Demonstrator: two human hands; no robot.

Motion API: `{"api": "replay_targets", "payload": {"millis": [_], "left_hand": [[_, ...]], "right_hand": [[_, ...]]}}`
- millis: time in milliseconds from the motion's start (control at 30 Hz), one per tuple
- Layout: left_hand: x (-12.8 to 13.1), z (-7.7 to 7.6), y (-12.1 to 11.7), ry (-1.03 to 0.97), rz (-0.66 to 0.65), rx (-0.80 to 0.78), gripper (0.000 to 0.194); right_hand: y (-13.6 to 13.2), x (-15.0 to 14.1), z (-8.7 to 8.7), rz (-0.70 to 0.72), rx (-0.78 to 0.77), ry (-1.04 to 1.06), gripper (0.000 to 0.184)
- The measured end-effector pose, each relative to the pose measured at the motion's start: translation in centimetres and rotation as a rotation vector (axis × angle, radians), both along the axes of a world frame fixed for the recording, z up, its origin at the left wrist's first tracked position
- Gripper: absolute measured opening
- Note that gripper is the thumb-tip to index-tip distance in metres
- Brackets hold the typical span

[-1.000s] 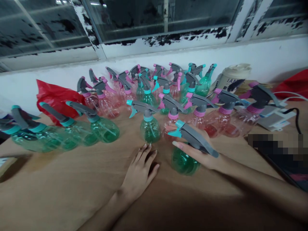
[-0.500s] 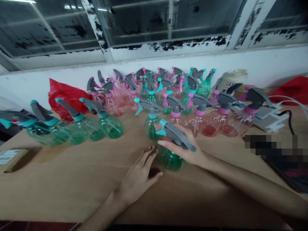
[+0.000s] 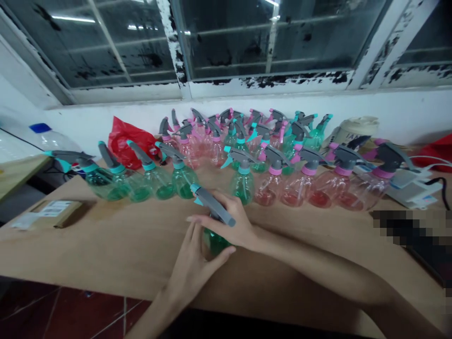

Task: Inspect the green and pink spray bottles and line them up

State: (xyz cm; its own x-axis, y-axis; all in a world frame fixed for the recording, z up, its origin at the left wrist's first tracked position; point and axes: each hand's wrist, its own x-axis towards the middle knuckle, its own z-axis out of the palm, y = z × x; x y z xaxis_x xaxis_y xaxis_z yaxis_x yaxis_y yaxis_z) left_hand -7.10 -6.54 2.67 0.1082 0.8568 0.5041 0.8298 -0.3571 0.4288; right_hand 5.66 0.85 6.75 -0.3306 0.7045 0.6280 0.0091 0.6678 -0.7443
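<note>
Clamping green spray bottle [image 3: 216, 242] in right hand [image 3: 238, 222], center; curving left hand [image 3: 189, 266] around, thumb apart; outside already lined-up spray bottles [image 3: 265, 194] above.

Right hand [image 3: 231, 221]: in from the right, palm down, fingers curled round, thumb stretched left, forearm low and slanting. Left hand [image 3: 194, 259]: up from the bottom edge, thumb spread right, fingers pointing up and away, wrist roughly straight. Hands close together.

clear-green round plastic bottle [image 3: 214, 241]: turquoise-and-grey trigger head [image 3: 214, 205] | clear-pink round plastic bottles [image 3: 320, 192]: pink collars [image 3: 342, 171] | crumpled red plastic bag [image 3: 127, 145] | flat brown cardboard box [image 3: 67, 217]: white label [image 3: 54, 208]
</note>
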Motion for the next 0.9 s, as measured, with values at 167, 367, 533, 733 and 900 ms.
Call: {"api": "replay_targets", "payload": {"millis": [167, 367, 533, 733, 900], "left_hand": [[-1.3, -0.1, -0.3, -0.073, -0.02, 0.033, 0.047], [-2.8, 0.3, 0.3, -0.076, -0.073, 0.033, 0.048], [-3.6, 0.7, 3.0, -0.017, 0.005, 0.105, 0.056], [-3.1, 1.2, 7.2, 0.299, 0.131, 0.205, 0.066], [-2.5, 2.0, 9.4, 0.417, 0.192, 0.231, 0.072]], "right_hand": [[-0.5, -1.8, 0.2, -0.019, 0.078, 0.026, 0.026], [-0.3, -0.2, 1.3, -0.017, 0.154, -0.245, 0.049], [0.1, 4.1, 4.3, -0.256, 0.314, -0.481, 0.067], [3.0, 5.8, 7.6, -0.604, 0.557, -0.608, 0.038], [6.8, 4.7, 7.0, -0.805, 0.552, -0.904, 0.053]]}}
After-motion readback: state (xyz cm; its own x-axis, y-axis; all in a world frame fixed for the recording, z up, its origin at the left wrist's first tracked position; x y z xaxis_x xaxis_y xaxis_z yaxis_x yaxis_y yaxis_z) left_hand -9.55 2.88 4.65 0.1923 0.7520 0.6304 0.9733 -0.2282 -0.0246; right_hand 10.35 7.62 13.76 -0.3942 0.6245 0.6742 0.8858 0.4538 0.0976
